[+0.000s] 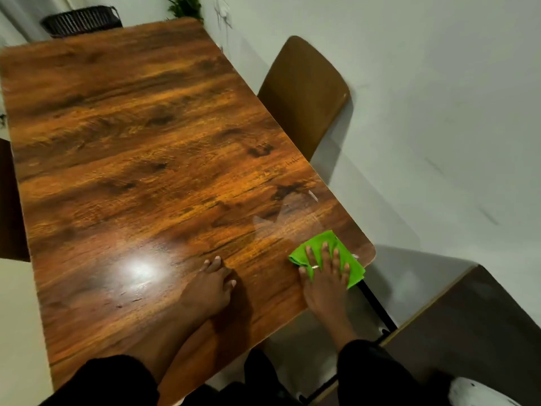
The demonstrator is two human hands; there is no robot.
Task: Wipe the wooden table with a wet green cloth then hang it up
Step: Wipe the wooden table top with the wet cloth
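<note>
A bright green cloth (328,244) lies flat on the near right corner of the wooden table (140,148). My right hand (325,276) presses down on the cloth with fingers spread. A damp smear shines on the wood just beyond the cloth. My left hand (212,285) rests on the bare tabletop to the left of the cloth, its fingers curled under and holding nothing.
A brown chair (304,95) stands at the table's right side against the white wall. Another dark chair (474,326) is at the near right. A black basket (82,20) and a plant (186,5) sit beyond the far end. A dark chair edge (10,200) shows at left.
</note>
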